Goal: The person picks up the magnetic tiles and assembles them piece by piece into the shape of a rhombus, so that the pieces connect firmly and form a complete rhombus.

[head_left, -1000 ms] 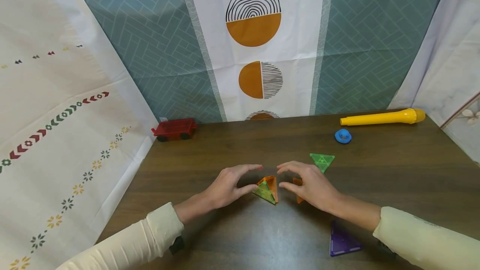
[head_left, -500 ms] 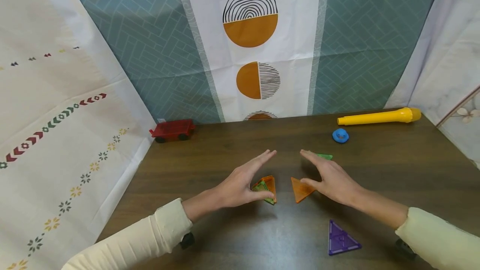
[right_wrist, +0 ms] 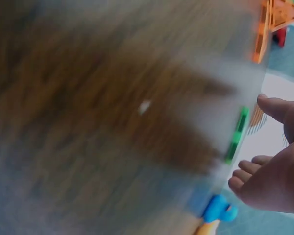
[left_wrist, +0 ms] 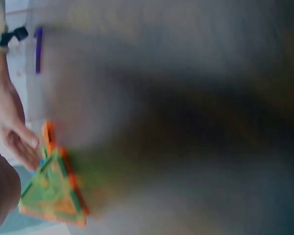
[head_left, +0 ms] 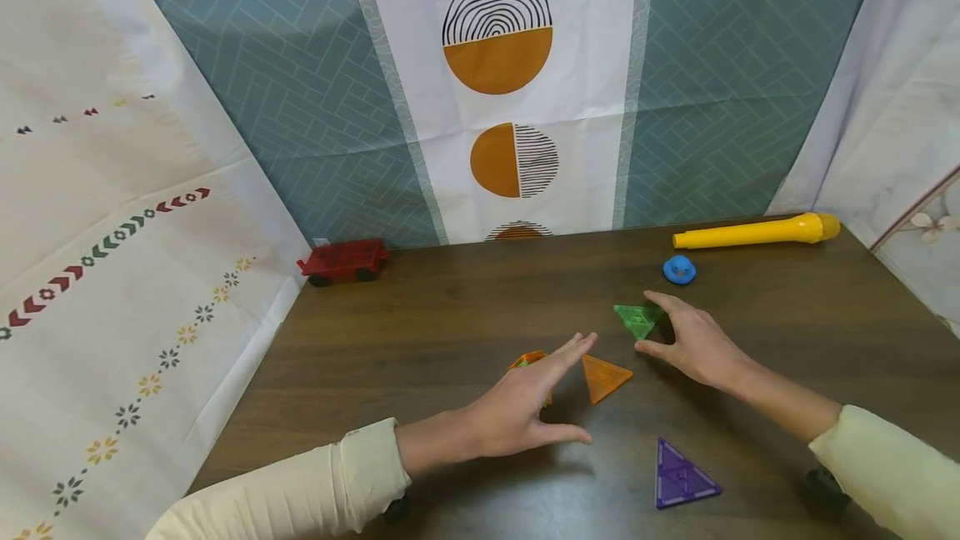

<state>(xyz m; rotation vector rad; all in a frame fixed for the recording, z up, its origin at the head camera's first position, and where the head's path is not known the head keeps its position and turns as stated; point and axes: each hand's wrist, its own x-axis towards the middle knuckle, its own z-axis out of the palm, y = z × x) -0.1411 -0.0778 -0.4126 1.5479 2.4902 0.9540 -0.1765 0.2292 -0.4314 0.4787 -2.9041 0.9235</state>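
Observation:
My left hand [head_left: 517,411] hovers over the table with straight, spread fingers. It partly hides an upright cluster of orange and green triangular tiles [head_left: 529,357], which shows more fully as a leaning green tile with orange edges [left_wrist: 54,188] in the left wrist view. My right hand [head_left: 699,346] has thumb and fingers spread apart at the right side of a flat green triangular tile [head_left: 635,320]; in the right wrist view a gap shows between this hand and the green tile [right_wrist: 237,134]. An orange triangular tile [head_left: 605,377] lies flat between the hands.
A purple triangular tile [head_left: 682,480] lies near the front. Toward the back are a blue rubber duck [head_left: 679,270], a yellow toy microphone [head_left: 757,232] and a red toy wagon [head_left: 343,262]. Patterned cloths [head_left: 690,90] hang behind and at the sides of the table.
Both hands were near the upright cluster. My right hand has moved right and back, past the orange tile to the green one. My left hand has shifted right and forward, over the cluster.

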